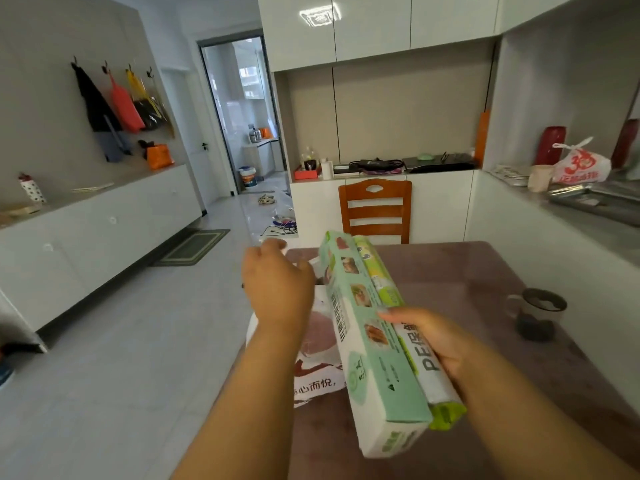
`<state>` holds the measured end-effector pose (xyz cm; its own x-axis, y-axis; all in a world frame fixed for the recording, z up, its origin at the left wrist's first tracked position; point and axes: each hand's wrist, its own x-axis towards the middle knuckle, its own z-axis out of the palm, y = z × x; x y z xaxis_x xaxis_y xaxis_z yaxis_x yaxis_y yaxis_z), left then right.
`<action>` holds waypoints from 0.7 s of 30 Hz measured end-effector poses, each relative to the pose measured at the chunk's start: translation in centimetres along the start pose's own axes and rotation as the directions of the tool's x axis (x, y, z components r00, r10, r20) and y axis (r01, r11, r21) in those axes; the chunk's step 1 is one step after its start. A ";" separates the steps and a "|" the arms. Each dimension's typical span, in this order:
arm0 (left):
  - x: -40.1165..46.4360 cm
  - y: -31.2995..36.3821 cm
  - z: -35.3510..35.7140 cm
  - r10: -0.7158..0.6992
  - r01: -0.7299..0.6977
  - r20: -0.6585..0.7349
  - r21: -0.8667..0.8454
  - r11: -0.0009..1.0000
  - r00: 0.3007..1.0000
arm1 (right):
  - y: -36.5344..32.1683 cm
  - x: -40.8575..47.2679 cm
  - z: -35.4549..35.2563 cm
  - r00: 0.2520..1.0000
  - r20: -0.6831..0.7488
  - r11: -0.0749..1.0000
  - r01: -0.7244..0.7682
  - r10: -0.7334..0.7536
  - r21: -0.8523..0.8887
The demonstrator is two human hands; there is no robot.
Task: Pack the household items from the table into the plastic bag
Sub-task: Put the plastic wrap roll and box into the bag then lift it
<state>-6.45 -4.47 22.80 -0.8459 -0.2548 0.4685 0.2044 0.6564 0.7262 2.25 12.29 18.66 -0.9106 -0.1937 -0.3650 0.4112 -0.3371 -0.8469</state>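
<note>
The right hand is wrapped around two long items held together at lower centre of the frame: a mint-green cardboard wrap box and a green-capped cling-film roll. Their long axes run from lower right up toward upper left, far ends pointing away over the white printed plastic bag on the brown counter. The left hand hovers above the bag, fingers loosely curled, holding nothing.
</note>
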 end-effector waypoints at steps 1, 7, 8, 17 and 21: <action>1.0 -0.5 -0.2 -0.019 0.020 -0.012 0.061 0.998 1.000 | 0.5 0.0 0.5 1.000 0.019 1.000 -0.017 0.017 0.002; 5.8 -3.5 -0.3 -0.344 0.363 0.319 -0.001 0.932 0.883 | 2.1 0.4 2.6 0.969 0.236 0.993 -0.092 0.071 0.080; 6.2 -3.4 -0.7 -0.384 0.474 0.402 -0.153 0.867 0.831 | 2.4 0.6 2.9 0.957 0.280 0.991 -0.104 0.078 0.079; 6.6 -5.0 -3.1 -0.357 0.645 0.586 -0.410 0.645 0.728 | 2.7 3.9 6.2 0.983 0.177 0.972 -0.089 0.051 0.216; 6.0 -4.9 -4.2 -0.390 0.676 0.593 -0.391 0.625 0.704 | 2.4 3.2 6.2 0.990 -0.104 0.942 -0.058 0.098 0.331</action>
<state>-10.48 -12.22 24.13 -0.9677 -0.0145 -0.2518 -0.2511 -0.0395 0.9672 0.54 5.19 17.87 -0.8654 -0.1290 -0.4841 0.4538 -0.6115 -0.6482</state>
